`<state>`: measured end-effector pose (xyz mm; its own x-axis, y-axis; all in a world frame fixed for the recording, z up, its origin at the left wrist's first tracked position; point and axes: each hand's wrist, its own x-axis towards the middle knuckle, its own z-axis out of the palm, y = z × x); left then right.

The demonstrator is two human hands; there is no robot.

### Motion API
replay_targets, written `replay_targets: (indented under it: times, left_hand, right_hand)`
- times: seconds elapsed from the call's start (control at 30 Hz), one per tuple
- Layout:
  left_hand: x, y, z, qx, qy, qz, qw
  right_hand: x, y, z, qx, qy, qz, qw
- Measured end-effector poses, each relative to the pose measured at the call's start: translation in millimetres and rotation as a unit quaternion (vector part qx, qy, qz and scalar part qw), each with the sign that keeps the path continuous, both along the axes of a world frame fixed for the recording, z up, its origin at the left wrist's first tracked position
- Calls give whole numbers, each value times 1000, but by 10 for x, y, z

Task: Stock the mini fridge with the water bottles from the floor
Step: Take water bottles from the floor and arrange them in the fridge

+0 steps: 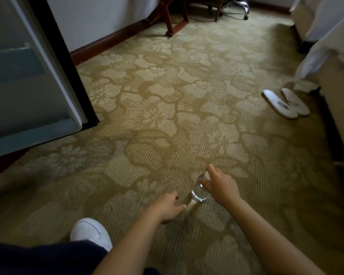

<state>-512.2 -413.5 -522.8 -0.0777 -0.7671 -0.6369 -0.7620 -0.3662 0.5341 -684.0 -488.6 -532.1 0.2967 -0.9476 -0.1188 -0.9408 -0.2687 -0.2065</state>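
one water bottle [198, 192], tilted low over the carpet [167, 96], is gripped near its cap by the right hand [220, 186] while the left hand [168, 208] hangs just beside it, fingers loosely curled, holding nothing.

This looks like a hotel room: floral patterned carpet [167, 116] fills the frame, white slippers [286, 104] lie beside a white-sheeted bed [338, 56] at the right, an open mini fridge [28, 86] stands at the left, and wooden furniture legs [169, 22] show along the top.

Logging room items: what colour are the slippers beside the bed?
White. The slippers lie as a pair on the carpet, seen in the head view.
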Motion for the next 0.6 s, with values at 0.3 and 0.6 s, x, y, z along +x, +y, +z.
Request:
replay_targets:
  times: [0.3, 0.6]
  left_hand:
    - [67, 95, 121, -29, 22, 4, 999]
    - [202, 97, 471, -199, 166, 59, 964]
  right_hand:
    - [112, 45, 319, -32, -81, 32, 996]
    - [433, 163, 1171, -75, -329, 46, 940]
